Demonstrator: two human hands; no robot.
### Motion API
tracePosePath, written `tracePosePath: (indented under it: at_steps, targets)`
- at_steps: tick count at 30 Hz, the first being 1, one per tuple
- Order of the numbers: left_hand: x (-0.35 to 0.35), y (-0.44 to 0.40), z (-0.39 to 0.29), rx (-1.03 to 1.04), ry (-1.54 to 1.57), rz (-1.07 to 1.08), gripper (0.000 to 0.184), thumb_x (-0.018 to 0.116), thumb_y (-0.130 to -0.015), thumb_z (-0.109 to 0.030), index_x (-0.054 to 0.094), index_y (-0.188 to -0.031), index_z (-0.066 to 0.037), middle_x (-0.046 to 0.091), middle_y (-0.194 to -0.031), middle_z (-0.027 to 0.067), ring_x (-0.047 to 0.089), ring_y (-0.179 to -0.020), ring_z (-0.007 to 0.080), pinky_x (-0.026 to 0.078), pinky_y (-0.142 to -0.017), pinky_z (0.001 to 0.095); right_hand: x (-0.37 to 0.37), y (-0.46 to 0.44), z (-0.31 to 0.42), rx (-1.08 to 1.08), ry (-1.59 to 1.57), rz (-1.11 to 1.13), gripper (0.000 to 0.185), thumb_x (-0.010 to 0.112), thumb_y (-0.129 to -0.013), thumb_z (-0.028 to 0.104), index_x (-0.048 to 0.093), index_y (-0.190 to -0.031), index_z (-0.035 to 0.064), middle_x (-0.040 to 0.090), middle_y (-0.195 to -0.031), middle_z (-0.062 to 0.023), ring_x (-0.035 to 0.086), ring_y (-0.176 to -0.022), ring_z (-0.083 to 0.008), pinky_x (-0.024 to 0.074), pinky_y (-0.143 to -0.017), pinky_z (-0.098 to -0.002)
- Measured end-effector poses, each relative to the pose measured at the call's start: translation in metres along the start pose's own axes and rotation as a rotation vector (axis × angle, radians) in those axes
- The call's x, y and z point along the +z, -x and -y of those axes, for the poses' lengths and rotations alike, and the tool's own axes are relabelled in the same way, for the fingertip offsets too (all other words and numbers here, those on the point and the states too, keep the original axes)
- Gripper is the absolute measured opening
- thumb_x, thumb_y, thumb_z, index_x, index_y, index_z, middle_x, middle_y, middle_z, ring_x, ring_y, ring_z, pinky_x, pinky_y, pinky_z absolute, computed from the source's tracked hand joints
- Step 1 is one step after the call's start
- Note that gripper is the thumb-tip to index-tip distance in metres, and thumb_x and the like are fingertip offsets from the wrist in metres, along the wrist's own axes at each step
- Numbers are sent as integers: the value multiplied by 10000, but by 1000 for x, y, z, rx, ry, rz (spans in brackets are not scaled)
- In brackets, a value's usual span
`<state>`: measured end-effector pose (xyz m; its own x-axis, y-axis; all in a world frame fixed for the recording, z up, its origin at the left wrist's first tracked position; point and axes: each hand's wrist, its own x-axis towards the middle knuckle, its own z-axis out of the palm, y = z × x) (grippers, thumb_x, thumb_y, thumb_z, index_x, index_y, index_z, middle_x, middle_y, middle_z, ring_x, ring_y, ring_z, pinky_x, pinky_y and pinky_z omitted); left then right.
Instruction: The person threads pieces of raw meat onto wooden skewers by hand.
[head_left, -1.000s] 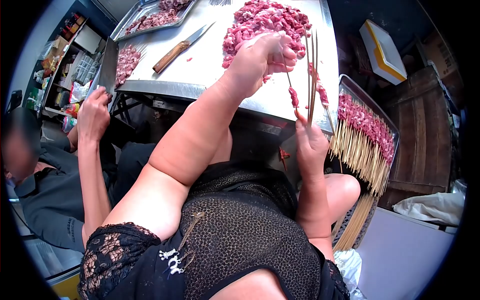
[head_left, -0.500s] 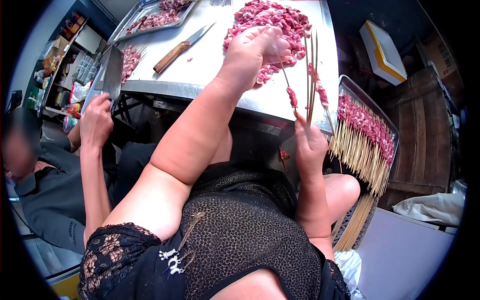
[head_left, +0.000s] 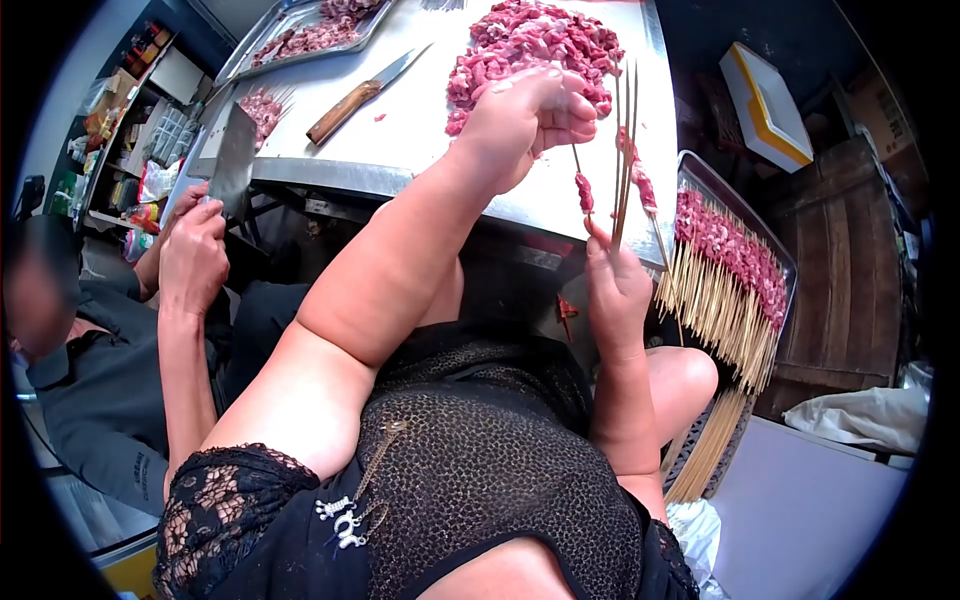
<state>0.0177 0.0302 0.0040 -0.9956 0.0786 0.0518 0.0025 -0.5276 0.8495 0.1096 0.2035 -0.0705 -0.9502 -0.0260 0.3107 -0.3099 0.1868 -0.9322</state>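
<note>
My right hand (head_left: 618, 290) is closed on several bamboo skewers (head_left: 627, 165) that point upward over the table's near edge. One of them, a skewer (head_left: 577, 158) leaning left, carries a small piece of red meat (head_left: 584, 193) partway up. Its upper end reaches the curled fingers of my left hand (head_left: 535, 125); whatever is inside those fingers is hidden. Just behind that hand lies a big pile of cut raw meat (head_left: 540, 45). To the right, a threaded meat skewer (head_left: 642, 185) rests on the white tabletop (head_left: 420, 130).
A wood-handled knife (head_left: 345, 112) lies left of the pile. At left a co-worker's hand (head_left: 193, 250) grips a cleaver (head_left: 236, 160). A metal tray (head_left: 355, 45) of meat stands behind. Finished skewers (head_left: 730, 260) fill a tray at right, above bare sticks (head_left: 712, 450).
My left hand has come down and slightly right along the skewer, away from the meat pile. My right hand has barely moved. The co-worker's cleaver has shifted and turned.
</note>
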Motion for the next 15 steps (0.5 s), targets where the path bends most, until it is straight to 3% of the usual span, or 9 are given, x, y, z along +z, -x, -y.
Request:
tracePosePath:
  at_steps: [2,5,9,11,12,14,15]
  targets:
    - [3,4,-1,-12,84,57,260,392,-934,-200,528,-972,18,603,-817,117,616,-767,209,527,-746,346,-3,-1,3,140,-42,19,204,578,-884,70,635,-1069,5,657,-862,-24,546,-755,-43,443,-708,-184]
    - [5,4,5,59,28,17,266,379,-932,-212,533,-932,5,596,-808,116,606,-760,204,524,-761,359,-2,0,2,174,-49,36,208,579,-883,66,632,-1073,3,650,-849,-17,530,-742,-37,433,-697,-176]
    - [9,4,9,94,57,-7,242,372,-916,-192,527,-891,-7,594,-809,120,597,-739,201,525,-772,372,2,-1,2,50,-44,9,211,579,-882,61,631,-1078,4,636,-826,-1,512,-717,-32,424,-671,-172]
    - [9,3,11,148,93,17,210,372,-887,-150,521,-831,-13,584,-774,114,591,-731,197,531,-767,383,1,0,3,76,-14,46,236,556,-900,101,617,-1106,3,657,-976,-39,556,-837,-67,426,-775,-204]
    - [9,1,11,148,93,18,210,372,-887,-150,521,-831,-13,584,-774,114,591,-731,197,531,-767,383,2,-1,2,75,-14,46,236,556,-900,101,617,-1106,3,657,-976,-39,556,-837,-67,426,-775,-204]
    - [9,0,11,148,204,63,187,375,-854,-107,521,-793,-9,569,-734,106,596,-734,195,537,-766,401,7,-2,0,-85,-8,-25,214,575,-882,52,628,-1084,3,595,-750,16,499,-630,-28,421,-589,-170]
    - [9,1,11,148,203,62,187,375,-854,-107,521,-793,-9,569,-734,106,596,-734,195,537,-766,401,6,-1,1,-85,-9,-24,214,575,-882,52,628,-1084,3,595,-750,16,499,-630,-28,421,-589,-170]
